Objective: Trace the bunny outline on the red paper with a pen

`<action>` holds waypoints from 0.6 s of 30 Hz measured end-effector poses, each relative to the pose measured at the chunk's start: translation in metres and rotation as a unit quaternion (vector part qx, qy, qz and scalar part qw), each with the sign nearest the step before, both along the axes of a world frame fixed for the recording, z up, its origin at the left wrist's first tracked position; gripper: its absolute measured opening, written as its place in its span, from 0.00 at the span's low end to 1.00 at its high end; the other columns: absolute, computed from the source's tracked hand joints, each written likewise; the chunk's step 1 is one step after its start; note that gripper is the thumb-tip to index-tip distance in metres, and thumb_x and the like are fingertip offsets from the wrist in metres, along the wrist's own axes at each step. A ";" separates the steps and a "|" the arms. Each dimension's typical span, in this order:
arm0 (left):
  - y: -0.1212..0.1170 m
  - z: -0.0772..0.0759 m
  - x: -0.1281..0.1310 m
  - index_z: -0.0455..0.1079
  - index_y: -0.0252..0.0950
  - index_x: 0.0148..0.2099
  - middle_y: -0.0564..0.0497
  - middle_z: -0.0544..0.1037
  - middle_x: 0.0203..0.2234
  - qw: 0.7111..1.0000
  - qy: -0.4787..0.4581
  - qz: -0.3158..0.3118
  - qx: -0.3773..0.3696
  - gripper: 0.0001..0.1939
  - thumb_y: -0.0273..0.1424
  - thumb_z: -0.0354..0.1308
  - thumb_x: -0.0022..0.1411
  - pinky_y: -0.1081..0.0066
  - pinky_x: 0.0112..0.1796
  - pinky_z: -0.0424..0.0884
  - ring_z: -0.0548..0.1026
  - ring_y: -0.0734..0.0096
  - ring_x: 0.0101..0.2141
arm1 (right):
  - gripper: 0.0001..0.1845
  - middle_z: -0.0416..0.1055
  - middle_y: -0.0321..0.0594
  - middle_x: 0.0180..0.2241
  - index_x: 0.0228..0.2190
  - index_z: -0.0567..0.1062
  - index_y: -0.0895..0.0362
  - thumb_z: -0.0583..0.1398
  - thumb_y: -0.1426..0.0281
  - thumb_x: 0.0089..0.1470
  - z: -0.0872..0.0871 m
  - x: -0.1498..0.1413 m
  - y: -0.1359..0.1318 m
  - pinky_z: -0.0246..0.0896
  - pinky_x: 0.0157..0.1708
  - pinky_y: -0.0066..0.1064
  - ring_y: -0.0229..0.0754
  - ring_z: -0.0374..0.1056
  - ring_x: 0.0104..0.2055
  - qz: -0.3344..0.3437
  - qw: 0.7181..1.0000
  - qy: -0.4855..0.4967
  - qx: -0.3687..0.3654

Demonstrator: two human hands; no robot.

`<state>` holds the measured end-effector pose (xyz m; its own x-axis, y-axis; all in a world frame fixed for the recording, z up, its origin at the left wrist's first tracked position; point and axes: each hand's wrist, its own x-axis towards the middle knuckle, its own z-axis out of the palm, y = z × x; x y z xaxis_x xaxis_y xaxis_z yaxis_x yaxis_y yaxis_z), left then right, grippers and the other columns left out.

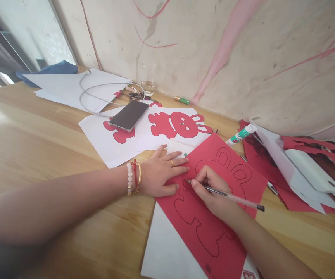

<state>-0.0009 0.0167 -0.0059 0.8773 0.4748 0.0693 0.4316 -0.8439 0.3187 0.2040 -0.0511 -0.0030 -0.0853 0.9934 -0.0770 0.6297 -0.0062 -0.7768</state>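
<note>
A red paper sheet (pixel 208 217) lies on the wooden table (pixel 39 147) with a black rabbit outline drawn on it. My left hand (pixel 161 172) rests flat on the sheet's left edge, fingers stretched out, with a ring and bracelets at the wrist. My right hand (pixel 211 192) is closed round a pen (pixel 231 197), whose tip touches the red sheet near the outline's middle. A white sheet (pixel 167 248) lies under the red one.
White sheets with red rabbit cut-outs (pixel 179 124) lie behind, with a phone (pixel 128 115) on one. A glue stick (pixel 241 135), a green-tipped small cylinder (pixel 182 100), a glass (pixel 148 87), keys and a cable sit near the wall. Red scraps and a white box (pixel 313 170) lie at right.
</note>
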 end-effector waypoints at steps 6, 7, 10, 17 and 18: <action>0.000 0.000 0.000 0.59 0.35 0.63 0.43 0.57 0.64 1.000 0.003 0.000 -0.006 0.28 0.35 0.50 0.60 0.38 0.60 0.36 0.49 0.48 0.64 | 0.15 0.56 0.29 0.20 0.24 0.59 0.53 0.57 0.62 0.57 -0.003 0.002 0.001 0.48 0.22 0.27 0.36 0.53 0.23 -0.003 1.000 -0.025 -0.013; 0.000 0.000 0.000 0.60 0.35 0.63 0.43 0.57 0.64 1.000 0.002 -0.001 -0.007 0.28 0.35 0.50 0.60 0.38 0.59 0.36 0.49 0.48 0.64 | 0.15 0.56 0.29 0.20 0.24 0.59 0.53 0.57 0.62 0.57 -0.002 0.002 0.001 0.48 0.22 0.27 0.36 0.53 0.23 -0.002 1.000 -0.026 -0.014; -0.001 0.001 -0.001 0.60 0.35 0.63 0.43 0.57 0.64 1.000 0.002 0.000 -0.007 0.29 0.35 0.50 0.60 0.38 0.60 0.35 0.49 0.47 0.64 | 0.15 0.56 0.28 0.20 0.24 0.58 0.53 0.57 0.61 0.57 0.000 0.002 0.001 0.48 0.22 0.28 0.36 0.53 0.23 0.005 1.000 -0.025 -0.014; 0.000 0.000 0.000 0.60 0.35 0.62 0.43 0.57 0.64 1.000 0.003 0.004 -0.009 0.29 0.36 0.50 0.59 0.36 0.59 0.36 0.49 0.48 0.64 | 0.15 0.56 0.29 0.21 0.24 0.59 0.52 0.57 0.62 0.57 -0.001 0.003 0.001 0.49 0.23 0.28 0.37 0.53 0.23 0.013 1.000 -0.010 -0.023; 0.000 -0.001 0.000 0.60 0.35 0.62 0.43 0.57 0.64 1.000 0.000 0.003 -0.008 0.29 0.36 0.50 0.59 0.36 0.59 0.37 0.50 0.47 0.64 | 0.15 0.56 0.29 0.21 0.24 0.59 0.52 0.57 0.62 0.57 -0.002 0.003 0.001 0.49 0.23 0.28 0.37 0.53 0.23 0.009 1.000 -0.006 -0.020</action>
<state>-0.0006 0.0171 -0.0065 0.8741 0.4818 0.0615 0.4371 -0.8355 0.3330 0.2067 -0.0504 -0.0049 -0.1022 0.9877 -0.1183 0.6387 -0.0261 -0.7690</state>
